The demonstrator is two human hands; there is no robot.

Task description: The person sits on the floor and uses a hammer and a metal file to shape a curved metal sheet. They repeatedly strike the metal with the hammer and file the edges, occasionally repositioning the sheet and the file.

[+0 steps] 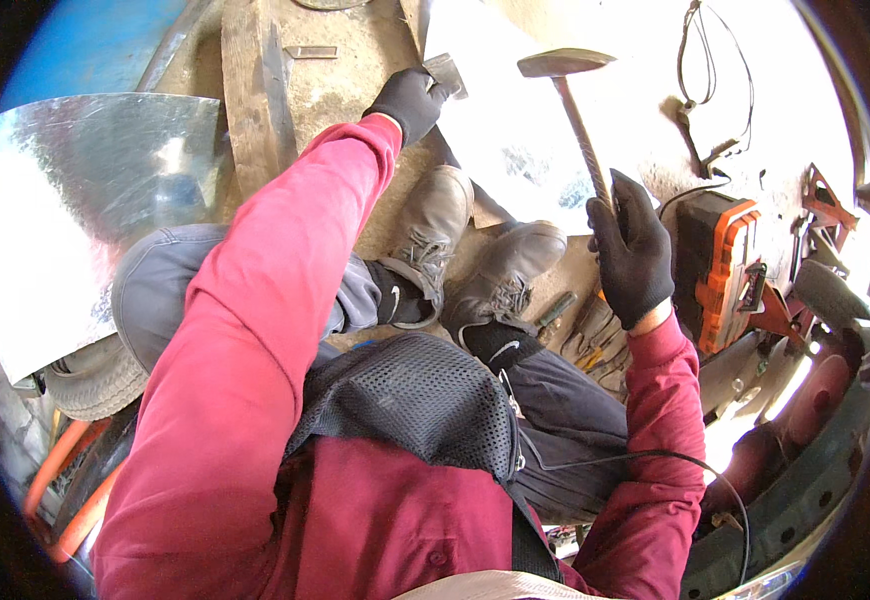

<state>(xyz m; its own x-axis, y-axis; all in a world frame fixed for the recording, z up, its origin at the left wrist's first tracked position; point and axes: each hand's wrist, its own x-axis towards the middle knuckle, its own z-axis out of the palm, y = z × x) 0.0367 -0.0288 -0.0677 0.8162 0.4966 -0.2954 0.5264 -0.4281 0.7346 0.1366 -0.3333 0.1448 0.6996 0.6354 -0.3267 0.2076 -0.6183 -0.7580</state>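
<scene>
My left hand, in a black glove, reaches forward with its fingers closed on a small grey metal block. The block is at the left edge of a bright metal sheet lying on the ground; whether it touches the sheet I cannot tell. In my right hand, also gloved in black, is a hammer, gripped low on its handle. The hammer's head is up and away from me, over the sheet in the picture and to the right of the block.
A wooden beam and a small metal bracket lie ahead left. Another shiny sheet leans by a tire. On the right stands an orange-and-black toolbox, with a cable beyond. Hand tools lie beside my shoes.
</scene>
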